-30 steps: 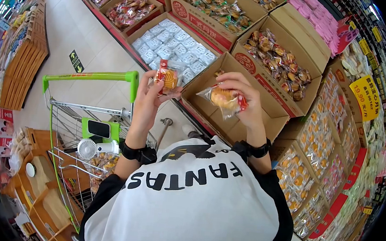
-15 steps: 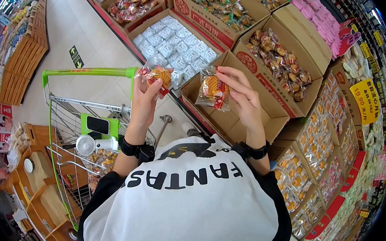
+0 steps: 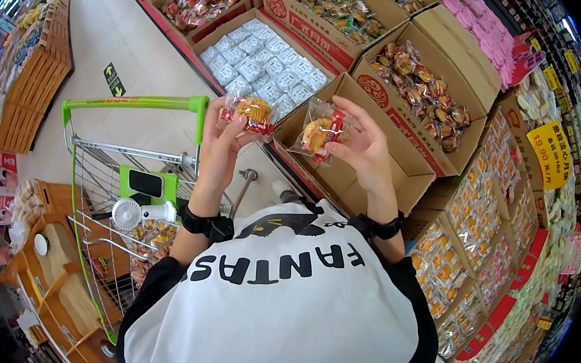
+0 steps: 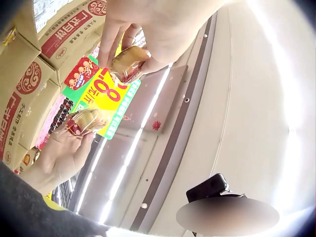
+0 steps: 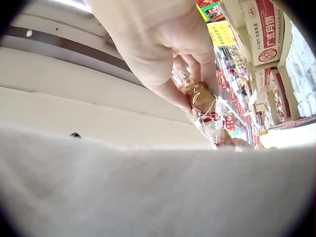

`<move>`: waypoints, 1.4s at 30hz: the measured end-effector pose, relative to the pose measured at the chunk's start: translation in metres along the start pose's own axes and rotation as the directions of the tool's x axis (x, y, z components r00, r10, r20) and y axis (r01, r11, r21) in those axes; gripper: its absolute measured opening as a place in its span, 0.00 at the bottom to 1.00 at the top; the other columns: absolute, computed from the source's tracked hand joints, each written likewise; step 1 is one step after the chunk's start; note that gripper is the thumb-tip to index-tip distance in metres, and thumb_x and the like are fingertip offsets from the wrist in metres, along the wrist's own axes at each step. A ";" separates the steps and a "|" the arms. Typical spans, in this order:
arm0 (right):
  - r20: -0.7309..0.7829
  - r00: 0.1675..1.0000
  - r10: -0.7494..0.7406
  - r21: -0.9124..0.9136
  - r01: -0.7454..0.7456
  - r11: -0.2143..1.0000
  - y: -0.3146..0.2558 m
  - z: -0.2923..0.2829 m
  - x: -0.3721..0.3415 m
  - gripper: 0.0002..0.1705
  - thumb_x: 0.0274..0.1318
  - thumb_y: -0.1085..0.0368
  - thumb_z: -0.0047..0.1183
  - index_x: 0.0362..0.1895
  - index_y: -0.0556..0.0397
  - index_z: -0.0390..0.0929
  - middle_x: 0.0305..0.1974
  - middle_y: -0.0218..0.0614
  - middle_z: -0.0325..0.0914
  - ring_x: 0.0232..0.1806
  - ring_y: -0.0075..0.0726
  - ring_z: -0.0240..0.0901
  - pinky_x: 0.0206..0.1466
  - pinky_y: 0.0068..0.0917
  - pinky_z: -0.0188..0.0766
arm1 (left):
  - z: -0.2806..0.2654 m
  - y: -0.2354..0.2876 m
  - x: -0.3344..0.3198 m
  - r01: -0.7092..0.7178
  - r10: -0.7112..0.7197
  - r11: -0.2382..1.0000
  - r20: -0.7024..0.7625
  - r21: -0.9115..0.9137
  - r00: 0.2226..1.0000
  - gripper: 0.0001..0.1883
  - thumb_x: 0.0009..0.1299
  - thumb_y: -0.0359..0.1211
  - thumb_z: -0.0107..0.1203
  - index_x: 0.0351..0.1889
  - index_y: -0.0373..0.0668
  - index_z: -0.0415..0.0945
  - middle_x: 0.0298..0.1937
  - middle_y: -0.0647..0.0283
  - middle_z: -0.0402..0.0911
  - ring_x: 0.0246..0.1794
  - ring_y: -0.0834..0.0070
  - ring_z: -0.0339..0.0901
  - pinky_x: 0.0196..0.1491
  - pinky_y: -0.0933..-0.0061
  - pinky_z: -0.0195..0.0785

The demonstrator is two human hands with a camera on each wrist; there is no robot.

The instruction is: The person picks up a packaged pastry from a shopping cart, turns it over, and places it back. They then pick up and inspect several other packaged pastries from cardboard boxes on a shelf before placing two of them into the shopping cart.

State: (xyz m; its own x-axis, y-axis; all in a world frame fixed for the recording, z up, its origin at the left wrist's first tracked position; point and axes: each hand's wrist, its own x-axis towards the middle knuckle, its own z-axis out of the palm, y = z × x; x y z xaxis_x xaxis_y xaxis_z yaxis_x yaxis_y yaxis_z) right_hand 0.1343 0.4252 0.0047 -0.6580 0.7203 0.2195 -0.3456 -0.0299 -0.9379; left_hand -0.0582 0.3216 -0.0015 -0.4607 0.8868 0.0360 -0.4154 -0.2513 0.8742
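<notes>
In the head view, my left hand [image 3: 217,157] pinches a mooncake [image 3: 255,111] in a clear wrapper with red print, thumb across its near side. My right hand [image 3: 370,163] holds a second wrapped mooncake [image 3: 317,135] between thumb and fingers, its red strip facing up. The two packets are side by side at chest height, a small gap apart, over the edge of a mostly bare cardboard box [image 3: 402,182]. From the left wrist, the round golden side of the left mooncake [image 4: 129,64] shows. The right mooncake [image 5: 202,98] fills my right fingers in the right wrist view.
A shopping cart [image 3: 137,103] with a phone [image 3: 146,182], a small white fan [image 3: 126,214] and bagged goods stands at my left. Beyond the hands are a box of white packets [image 3: 263,67] and boxes of wrapped mooncakes [image 3: 422,89]. A yellow price sign [image 3: 549,150] hangs at right.
Both hands have turned their packets. The left mooncake has tipped and moved slightly right since half a second ago; the right one has rotated, with the thumb now across its front.
</notes>
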 end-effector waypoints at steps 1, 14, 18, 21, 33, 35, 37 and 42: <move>0.030 0.999 -0.015 -0.058 0.017 0.998 0.003 -0.002 0.001 0.30 0.36 0.78 0.57 0.50 0.58 0.63 0.50 0.35 0.61 0.52 0.30 0.59 0.51 0.25 0.63 | 0.001 0.000 0.000 -0.006 0.006 1.000 0.001 -0.002 1.000 0.13 0.63 0.29 0.44 0.45 0.42 0.59 0.43 0.54 0.70 0.43 0.68 0.72 0.43 0.64 0.70; 0.036 0.999 0.038 0.132 -0.043 0.990 0.019 0.023 0.004 0.24 0.34 0.78 0.59 0.40 0.53 0.66 0.37 0.28 0.64 0.42 0.23 0.61 0.46 0.20 0.59 | 0.000 -0.015 0.000 0.049 -0.050 0.999 0.097 0.013 0.994 0.10 0.58 0.21 0.51 0.32 0.40 0.60 0.39 0.60 0.71 0.36 0.76 0.72 0.42 0.77 0.66; 0.007 0.999 -0.031 0.111 0.030 0.993 0.023 0.022 0.005 0.23 0.35 0.77 0.59 0.39 0.53 0.65 0.37 0.28 0.63 0.43 0.23 0.61 0.46 0.21 0.59 | -0.003 -0.017 -0.001 0.007 -0.006 1.000 0.159 -0.005 0.987 0.10 0.57 0.20 0.51 0.29 0.41 0.61 0.40 0.62 0.67 0.42 0.78 0.68 0.44 0.78 0.63; -0.018 0.999 -0.042 0.087 0.043 0.995 0.022 0.025 0.004 0.23 0.36 0.76 0.59 0.39 0.53 0.64 0.37 0.28 0.63 0.43 0.23 0.61 0.46 0.22 0.60 | -0.005 -0.019 -0.001 -0.009 0.011 1.000 0.181 -0.008 0.983 0.10 0.57 0.20 0.51 0.29 0.41 0.61 0.40 0.63 0.67 0.43 0.79 0.67 0.44 0.79 0.62; 0.034 0.997 -0.068 0.050 0.066 0.997 0.026 0.032 0.005 0.22 0.39 0.75 0.58 0.37 0.50 0.59 0.47 0.38 0.59 0.51 0.28 0.56 0.52 0.26 0.57 | -0.015 -0.013 -0.003 -0.076 0.059 0.995 0.221 0.069 0.974 0.09 0.58 0.21 0.50 0.31 0.40 0.61 0.41 0.61 0.67 0.42 0.79 0.67 0.45 0.78 0.61; 0.049 0.996 -0.075 0.039 0.073 0.997 0.028 0.032 0.005 0.22 0.39 0.75 0.58 0.37 0.50 0.59 0.49 0.38 0.58 0.52 0.28 0.55 0.53 0.27 0.56 | -0.015 -0.010 -0.005 -0.070 0.052 0.994 0.201 0.084 0.978 0.09 0.58 0.21 0.50 0.32 0.40 0.61 0.42 0.61 0.68 0.43 0.78 0.67 0.45 0.78 0.61; 0.068 0.995 -0.079 0.048 0.076 0.996 0.029 0.034 0.005 0.23 0.37 0.75 0.59 0.36 0.49 0.59 0.49 0.37 0.58 0.52 0.27 0.55 0.53 0.26 0.55 | -0.012 -0.004 -0.007 -0.054 0.039 0.996 0.213 0.069 0.976 0.12 0.57 0.22 0.52 0.34 0.40 0.60 0.45 0.60 0.67 0.47 0.77 0.65 0.47 0.75 0.62; 0.081 0.986 -0.144 -0.056 0.148 0.987 0.029 0.036 0.006 0.25 0.35 0.75 0.60 0.36 0.49 0.59 0.49 0.36 0.58 0.51 0.26 0.55 0.52 0.25 0.54 | -0.012 0.004 -0.009 -0.210 0.157 0.971 0.360 0.113 0.920 0.20 0.52 0.22 0.59 0.37 0.41 0.58 0.49 0.58 0.64 0.52 0.74 0.62 0.51 0.69 0.62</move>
State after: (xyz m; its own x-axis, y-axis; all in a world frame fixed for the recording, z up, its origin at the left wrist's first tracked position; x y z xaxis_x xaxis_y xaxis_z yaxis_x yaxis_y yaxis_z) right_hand 0.0962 0.4039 -0.0115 -0.6538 0.6583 0.3731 -0.4014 0.1162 -0.9085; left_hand -0.0654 0.3083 -0.0042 -0.2070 0.9155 0.3449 -0.2180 -0.3868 0.8960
